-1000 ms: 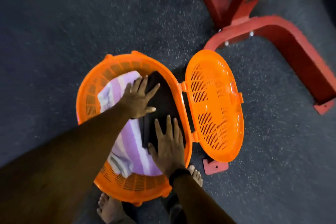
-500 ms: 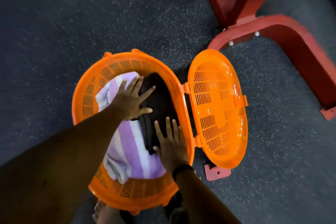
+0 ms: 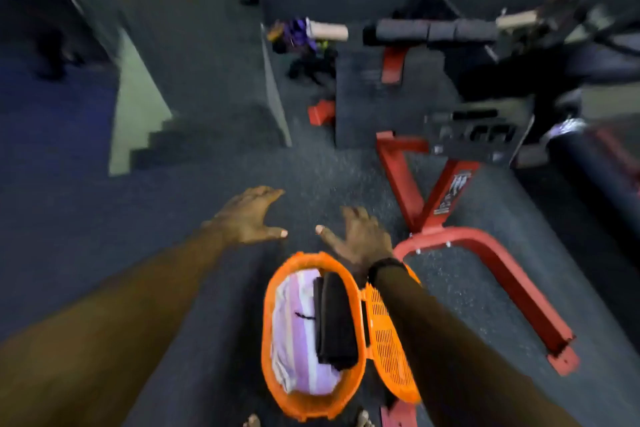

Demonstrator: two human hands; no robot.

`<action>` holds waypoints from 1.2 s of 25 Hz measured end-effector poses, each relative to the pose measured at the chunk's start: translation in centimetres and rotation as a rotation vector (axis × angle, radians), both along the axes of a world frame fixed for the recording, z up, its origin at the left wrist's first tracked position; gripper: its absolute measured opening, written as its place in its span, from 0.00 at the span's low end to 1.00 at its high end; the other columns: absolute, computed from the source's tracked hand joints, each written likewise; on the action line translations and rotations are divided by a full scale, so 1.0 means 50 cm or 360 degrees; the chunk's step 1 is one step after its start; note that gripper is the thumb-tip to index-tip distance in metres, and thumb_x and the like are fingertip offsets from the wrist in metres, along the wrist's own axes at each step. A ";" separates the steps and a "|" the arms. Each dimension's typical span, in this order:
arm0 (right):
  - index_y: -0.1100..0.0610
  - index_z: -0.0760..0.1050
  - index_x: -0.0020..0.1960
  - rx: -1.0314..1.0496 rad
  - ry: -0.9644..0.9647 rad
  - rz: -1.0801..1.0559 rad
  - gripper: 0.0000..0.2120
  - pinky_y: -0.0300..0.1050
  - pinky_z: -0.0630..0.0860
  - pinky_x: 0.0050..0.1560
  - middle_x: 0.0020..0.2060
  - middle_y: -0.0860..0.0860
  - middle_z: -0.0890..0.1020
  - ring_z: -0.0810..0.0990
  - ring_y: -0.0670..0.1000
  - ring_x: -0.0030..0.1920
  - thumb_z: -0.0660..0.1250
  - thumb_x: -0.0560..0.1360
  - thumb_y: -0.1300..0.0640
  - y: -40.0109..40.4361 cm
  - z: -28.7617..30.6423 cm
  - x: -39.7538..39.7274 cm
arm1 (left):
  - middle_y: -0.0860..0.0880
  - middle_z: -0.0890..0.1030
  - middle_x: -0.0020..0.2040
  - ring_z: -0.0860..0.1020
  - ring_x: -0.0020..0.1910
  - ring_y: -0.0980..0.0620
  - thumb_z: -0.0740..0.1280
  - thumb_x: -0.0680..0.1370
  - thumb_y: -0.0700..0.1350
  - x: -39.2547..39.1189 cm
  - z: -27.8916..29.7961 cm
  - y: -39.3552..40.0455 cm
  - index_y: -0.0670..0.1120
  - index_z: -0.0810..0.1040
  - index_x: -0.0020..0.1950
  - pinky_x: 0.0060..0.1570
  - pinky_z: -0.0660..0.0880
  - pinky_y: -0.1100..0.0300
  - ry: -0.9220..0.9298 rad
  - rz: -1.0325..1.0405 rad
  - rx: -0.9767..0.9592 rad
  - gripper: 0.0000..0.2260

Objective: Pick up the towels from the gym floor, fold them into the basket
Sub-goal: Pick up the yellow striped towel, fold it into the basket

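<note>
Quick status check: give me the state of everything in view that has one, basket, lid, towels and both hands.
Orange plastic basket: upright on the floor, open, holding two towels.
Orange slotted basket lid: swung open to the right, still hinged.
Purple-and-white striped towel: folded, lying inside the basket.
Black towel: folded, resting on the striped towel.
Left hand: open, empty, above the floor.
Right hand: open, empty, past the basket rim.

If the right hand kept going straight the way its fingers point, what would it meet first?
Probably bare dark speckled gym floor; the right hand, open and empty, points up-frame, left of the red metal machine frame. Depth is unclear.
</note>
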State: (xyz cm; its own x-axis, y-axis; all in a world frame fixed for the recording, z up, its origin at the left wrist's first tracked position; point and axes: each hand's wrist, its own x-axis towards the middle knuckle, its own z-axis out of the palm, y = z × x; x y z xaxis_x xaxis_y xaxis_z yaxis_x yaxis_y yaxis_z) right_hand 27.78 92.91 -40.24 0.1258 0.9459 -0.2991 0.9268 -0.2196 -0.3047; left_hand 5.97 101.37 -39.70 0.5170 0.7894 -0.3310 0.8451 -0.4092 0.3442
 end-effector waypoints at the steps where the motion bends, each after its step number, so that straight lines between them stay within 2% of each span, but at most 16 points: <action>1: 0.55 0.64 0.71 0.0041 0.0016 0.0039 0.39 0.57 0.70 0.63 0.69 0.56 0.69 0.68 0.61 0.68 0.55 0.72 0.28 0.035 0.113 -0.009 | 0.45 0.62 0.75 0.61 0.74 0.47 0.70 0.71 0.61 -0.031 0.113 0.007 0.49 0.57 0.77 0.70 0.59 0.57 -0.0032 0.0075 0.0061 0.40; 4: 0.54 0.64 0.73 0.0150 0.0083 0.0239 0.39 0.57 0.69 0.66 0.70 0.55 0.69 0.68 0.58 0.69 0.58 0.72 0.29 0.114 0.429 -0.030 | 0.46 0.66 0.72 0.65 0.71 0.47 0.71 0.70 0.61 -0.127 0.410 -0.001 0.49 0.62 0.76 0.69 0.63 0.55 -0.0172 0.0285 0.0233 0.38; 6: 0.53 0.66 0.71 0.0230 0.0107 0.0373 0.38 0.55 0.69 0.66 0.68 0.55 0.71 0.71 0.56 0.68 0.60 0.71 0.29 0.145 0.596 -0.039 | 0.46 0.69 0.71 0.67 0.70 0.47 0.72 0.70 0.61 -0.186 0.570 -0.028 0.49 0.65 0.74 0.68 0.64 0.56 -0.0269 0.0444 0.0329 0.37; 10: 0.53 0.71 0.67 0.0485 0.0234 0.0606 0.34 0.48 0.71 0.63 0.63 0.51 0.77 0.75 0.54 0.64 0.64 0.70 0.31 0.157 0.875 -0.065 | 0.45 0.72 0.69 0.71 0.67 0.47 0.74 0.68 0.59 -0.295 0.832 -0.133 0.46 0.68 0.72 0.65 0.67 0.57 -0.0423 0.0794 0.0506 0.37; 13: 0.54 0.67 0.71 0.0629 0.0308 0.0773 0.38 0.49 0.68 0.68 0.69 0.52 0.73 0.71 0.53 0.68 0.65 0.70 0.32 0.138 1.027 -0.104 | 0.48 0.75 0.65 0.73 0.65 0.49 0.75 0.70 0.54 -0.355 0.980 -0.240 0.45 0.70 0.71 0.58 0.68 0.64 -0.0568 0.1051 0.0652 0.33; 15: 0.55 0.67 0.72 0.0714 0.0353 0.0889 0.39 0.49 0.67 0.69 0.70 0.54 0.72 0.71 0.53 0.69 0.66 0.70 0.33 0.126 1.083 -0.135 | 0.49 0.75 0.64 0.73 0.65 0.49 0.75 0.70 0.54 -0.381 1.046 -0.306 0.45 0.71 0.70 0.55 0.66 0.65 -0.0543 0.1179 0.0719 0.31; 17: 0.56 0.67 0.72 0.0769 0.0369 0.1041 0.39 0.51 0.66 0.70 0.70 0.54 0.71 0.70 0.54 0.69 0.66 0.70 0.32 0.104 1.124 -0.176 | 0.49 0.75 0.66 0.73 0.65 0.49 0.74 0.70 0.57 -0.401 1.099 -0.391 0.46 0.71 0.69 0.57 0.67 0.63 -0.0501 0.1327 0.0814 0.32; 21: 0.57 0.67 0.71 0.0804 0.0365 0.1305 0.39 0.52 0.68 0.68 0.69 0.56 0.72 0.71 0.56 0.68 0.65 0.70 0.31 0.043 1.176 -0.285 | 0.49 0.76 0.66 0.74 0.64 0.49 0.73 0.61 0.67 -0.452 1.148 -0.575 0.48 0.71 0.70 0.65 0.69 0.57 -0.0459 0.1628 0.0885 0.42; 22: 0.57 0.67 0.71 0.0811 0.0373 0.1369 0.40 0.52 0.68 0.68 0.69 0.56 0.72 0.72 0.56 0.68 0.65 0.69 0.31 0.023 1.181 -0.315 | 0.49 0.76 0.66 0.75 0.64 0.50 0.74 0.62 0.67 -0.465 1.154 -0.619 0.47 0.71 0.70 0.66 0.69 0.57 -0.0447 0.1676 0.0910 0.42; 25: 0.54 0.70 0.69 0.0777 0.0415 0.1577 0.37 0.52 0.69 0.67 0.68 0.54 0.73 0.72 0.56 0.67 0.65 0.69 0.30 -0.044 1.192 -0.417 | 0.48 0.77 0.65 0.75 0.63 0.50 0.75 0.68 0.57 -0.504 1.172 -0.759 0.47 0.72 0.68 0.65 0.70 0.57 -0.0354 0.1888 0.0986 0.32; 28: 0.55 0.69 0.70 0.0750 0.0476 0.1802 0.40 0.54 0.68 0.67 0.68 0.54 0.73 0.72 0.56 0.67 0.64 0.68 0.29 -0.142 1.204 -0.540 | 0.48 0.80 0.61 0.77 0.59 0.51 0.76 0.64 0.62 -0.540 1.195 -0.920 0.49 0.74 0.66 0.65 0.71 0.55 -0.0248 0.2121 0.1047 0.35; 30: 0.57 0.68 0.70 0.0736 0.0502 0.1999 0.39 0.52 0.68 0.67 0.69 0.56 0.72 0.71 0.57 0.68 0.64 0.70 0.31 -0.232 1.210 -0.629 | 0.48 0.80 0.60 0.77 0.57 0.53 0.76 0.63 0.62 -0.556 1.204 -1.040 0.48 0.74 0.66 0.65 0.70 0.57 -0.0211 0.2299 0.1115 0.35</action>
State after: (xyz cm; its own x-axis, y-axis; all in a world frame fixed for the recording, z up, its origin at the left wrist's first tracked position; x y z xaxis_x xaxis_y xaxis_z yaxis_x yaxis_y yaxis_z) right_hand -3.66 81.31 20.24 -0.8942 0.3926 0.2151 0.3037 0.8850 -0.3528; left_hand -21.85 49.35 20.52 -0.7629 0.5869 0.2712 0.6253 0.5633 0.5400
